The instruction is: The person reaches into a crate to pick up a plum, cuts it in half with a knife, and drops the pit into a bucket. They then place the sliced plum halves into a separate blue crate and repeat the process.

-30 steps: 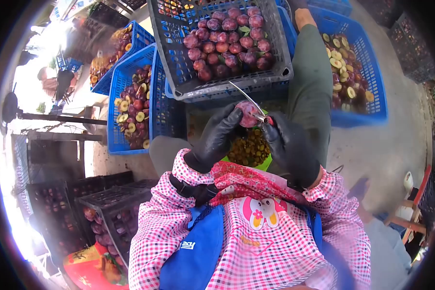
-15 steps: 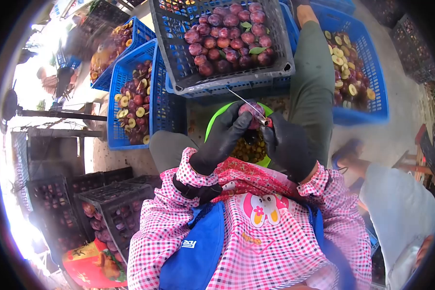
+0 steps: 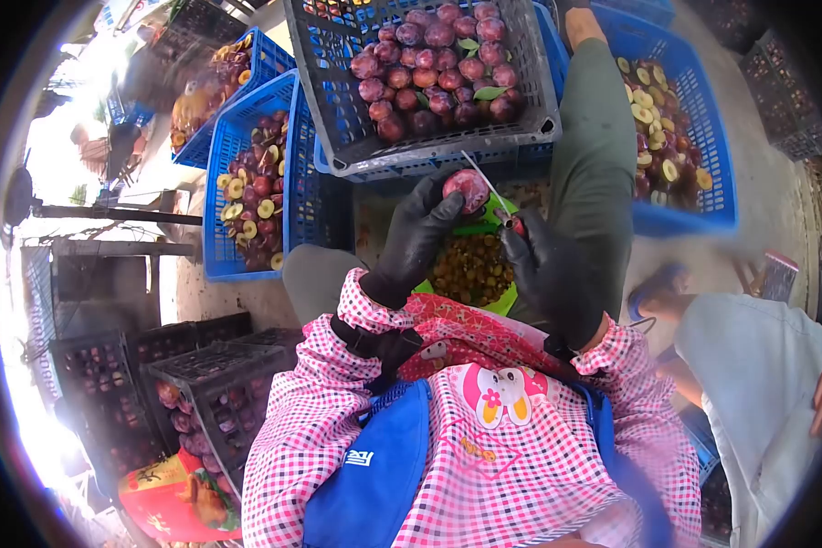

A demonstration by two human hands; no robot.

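My left hand (image 3: 417, 233), in a black glove, grips a whole reddish-purple plum (image 3: 467, 189) between thumb and fingers. In my right hand (image 3: 550, 274), gloved the same way, is a slim metal-bladed pitting knife (image 3: 487, 184) with a red handle, its tip pointing up and left. The blade passes just right of the plum. Below both hands sits a bright green tub (image 3: 505, 298) holding a heap of wet brownish-yellow plum stones (image 3: 468, 267). Just ahead, a black crate (image 3: 347, 157) tilts toward me with whole plums (image 3: 434, 78) and a few leaves inside.
Blue baskets of halved plums stand at the left (image 3: 215, 205) and right (image 3: 717, 196). Black crates of plums (image 3: 215, 365) are stacked at lower left beside a red bag (image 3: 173, 498). Another person's light-clothed leg (image 3: 749, 365) is close on my right.
My hands have drawn apart. The plum has moved up in my left hand, while the knife has swung steeper and away from it. More of the tub's contents shows.
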